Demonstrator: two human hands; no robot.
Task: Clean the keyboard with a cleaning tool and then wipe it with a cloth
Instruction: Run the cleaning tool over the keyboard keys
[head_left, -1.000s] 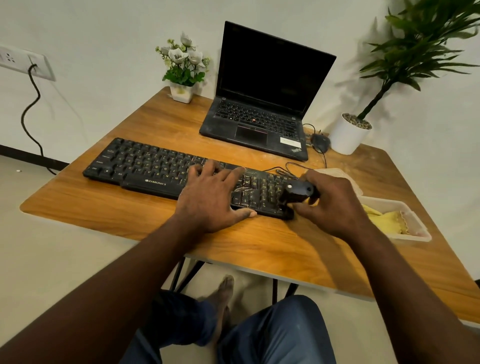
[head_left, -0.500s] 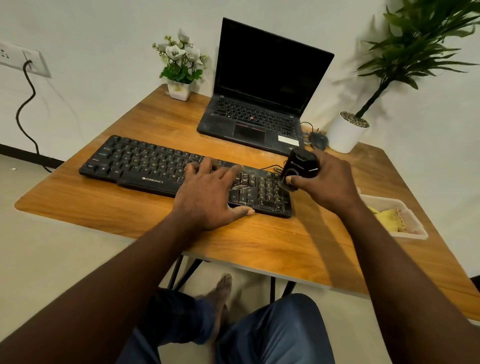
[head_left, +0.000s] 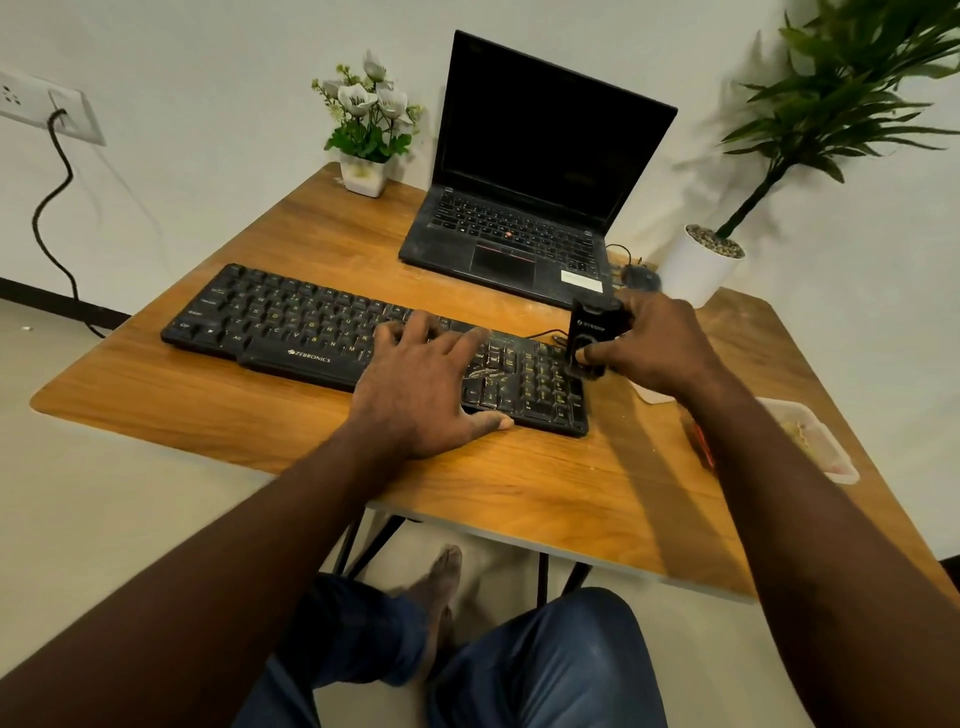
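Your right hand grips the cleaning tool at the keyboard's right end; its long axis runs leftward. Left hand lies open, flat on the keys.

The black keyboard carries the one clear brand: "ZEBRONICS" in white capitals, with a small logo just left of it, on the front lip below the space bar. Its keycaps bear yellowish letters; a few, such as D, N and M, can be made out, while the rest are too small or blurred. The small black cleaning tool gripped by the right hand shows a short white logo and word on its face, too blurred to read. The white sticker on the laptop palm rest is illegible.
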